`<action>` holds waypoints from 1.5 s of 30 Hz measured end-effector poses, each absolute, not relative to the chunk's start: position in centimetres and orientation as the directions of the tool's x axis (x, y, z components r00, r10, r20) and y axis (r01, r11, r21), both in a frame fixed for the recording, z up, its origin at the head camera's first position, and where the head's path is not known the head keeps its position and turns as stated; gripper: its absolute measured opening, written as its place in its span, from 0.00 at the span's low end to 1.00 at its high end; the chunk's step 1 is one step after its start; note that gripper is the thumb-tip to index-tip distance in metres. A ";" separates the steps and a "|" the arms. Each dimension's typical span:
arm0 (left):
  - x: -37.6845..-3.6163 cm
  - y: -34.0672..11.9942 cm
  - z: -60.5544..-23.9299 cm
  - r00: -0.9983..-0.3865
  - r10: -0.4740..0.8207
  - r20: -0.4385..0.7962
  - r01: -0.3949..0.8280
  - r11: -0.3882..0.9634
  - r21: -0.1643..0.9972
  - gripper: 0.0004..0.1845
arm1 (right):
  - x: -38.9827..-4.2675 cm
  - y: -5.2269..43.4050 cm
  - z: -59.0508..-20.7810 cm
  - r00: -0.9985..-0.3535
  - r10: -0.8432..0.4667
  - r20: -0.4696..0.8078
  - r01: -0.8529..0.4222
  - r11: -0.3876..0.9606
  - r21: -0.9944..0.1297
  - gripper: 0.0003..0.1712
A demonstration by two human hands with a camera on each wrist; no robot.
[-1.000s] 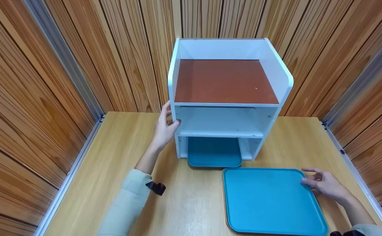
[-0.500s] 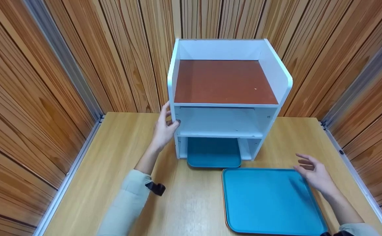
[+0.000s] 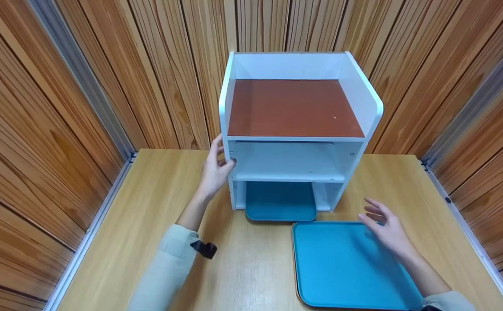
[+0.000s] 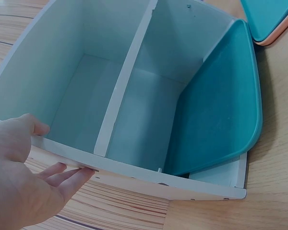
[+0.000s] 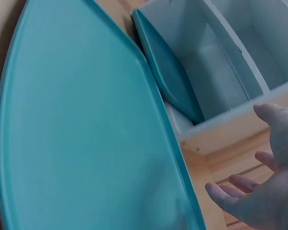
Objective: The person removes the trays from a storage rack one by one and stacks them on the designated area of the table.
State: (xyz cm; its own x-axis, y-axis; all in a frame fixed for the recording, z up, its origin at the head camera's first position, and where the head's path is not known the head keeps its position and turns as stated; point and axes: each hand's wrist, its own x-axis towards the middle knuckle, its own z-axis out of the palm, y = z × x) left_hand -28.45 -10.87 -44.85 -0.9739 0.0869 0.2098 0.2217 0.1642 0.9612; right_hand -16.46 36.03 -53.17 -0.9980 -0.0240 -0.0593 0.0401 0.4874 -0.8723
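Note:
A white shelf unit (image 3: pixel 289 160) with a brown top board stands on the table. My left hand (image 3: pixel 215 172) holds the front edge of its left side panel, thumb on the inner side and fingers along the outside, as the left wrist view shows. In the bottom compartment lies a small teal tray (image 3: pixel 281 202), its front end sticking out. Ahead and to the right is a large blue tray (image 3: pixel 346 268). My right hand (image 3: pixel 387 231) is over that tray's far right corner, fingers loosely bent and apart, holding nothing.
An orange-brown edge (image 4: pixel 278 29) shows beneath the large tray, as of another tray stacked under it. Wood-grain walls (image 3: pixel 160 65) stand behind and on both sides of the table (image 3: pixel 160 181), with metal rails at the sides.
My right hand has let go of the large tray's right edge and moved left and away from me, toward the shelf unit. My left hand keeps its grip on the panel.

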 end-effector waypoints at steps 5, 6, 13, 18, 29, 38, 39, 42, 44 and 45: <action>-28.5 -10.8 -44.8 -0.974 0.094 0.205 0.218 0.161 0.963 0.42 | -16.8 34.1 -53.1 -0.993 -0.036 -0.113 0.091 0.388 -0.917 0.40; -28.5 -10.7 -44.7 -0.974 0.096 0.206 0.219 0.160 0.962 0.42 | -16.9 33.8 -53.1 -0.991 -0.037 -0.131 0.108 0.371 -0.922 0.40; -28.6 -10.6 -44.7 -0.974 0.093 0.208 0.221 0.160 0.962 0.42 | -18.0 31.1 -53.7 -0.982 -0.059 -0.180 0.152 0.323 -0.934 0.42; -28.6 -10.6 -44.7 -0.974 0.094 0.205 0.218 0.161 0.963 0.42 | -18.8 29.6 -53.8 -0.984 -0.062 -0.167 0.138 0.327 -0.935 0.42; -28.6 -10.8 -44.7 -0.972 0.093 0.215 0.228 0.168 0.959 0.42 | -20.6 27.5 -54.7 -0.987 -0.068 -0.143 0.107 0.377 -0.920 0.44; -28.5 -10.9 -44.8 -0.977 0.084 0.198 0.209 0.161 0.964 0.42 | -21.9 26.2 -55.2 -0.985 -0.073 -0.154 0.118 0.366 -0.923 0.45; -28.5 -10.8 -44.8 -0.976 0.086 0.198 0.210 0.160 0.964 0.42 | -22.0 26.0 -55.3 -0.985 -0.070 -0.159 0.123 0.364 -0.923 0.45; -28.5 -10.8 -44.9 -0.976 0.087 0.200 0.212 0.162 0.964 0.41 | -22.3 25.5 -55.3 -0.983 -0.063 -0.170 0.138 0.354 -0.925 0.46; -28.5 -10.9 -44.9 -0.976 0.086 0.200 0.212 0.162 0.964 0.41 | -22.5 25.2 -55.4 -0.982 -0.058 -0.182 0.152 0.339 -0.929 0.47; -28.5 -11.0 -44.9 -0.976 0.085 0.199 0.211 0.162 0.964 0.41 | -22.5 25.1 -55.3 -0.980 -0.058 -0.192 0.163 0.324 -0.932 0.47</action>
State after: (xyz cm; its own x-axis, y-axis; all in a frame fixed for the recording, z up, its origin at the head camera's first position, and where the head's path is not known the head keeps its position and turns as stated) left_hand -28.45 -10.96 -44.87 -0.9763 0.0847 0.1992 0.2107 0.1616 0.9641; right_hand -22.55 25.06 -55.29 -0.9797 -0.0582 -0.1918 0.1632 0.3242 -0.9318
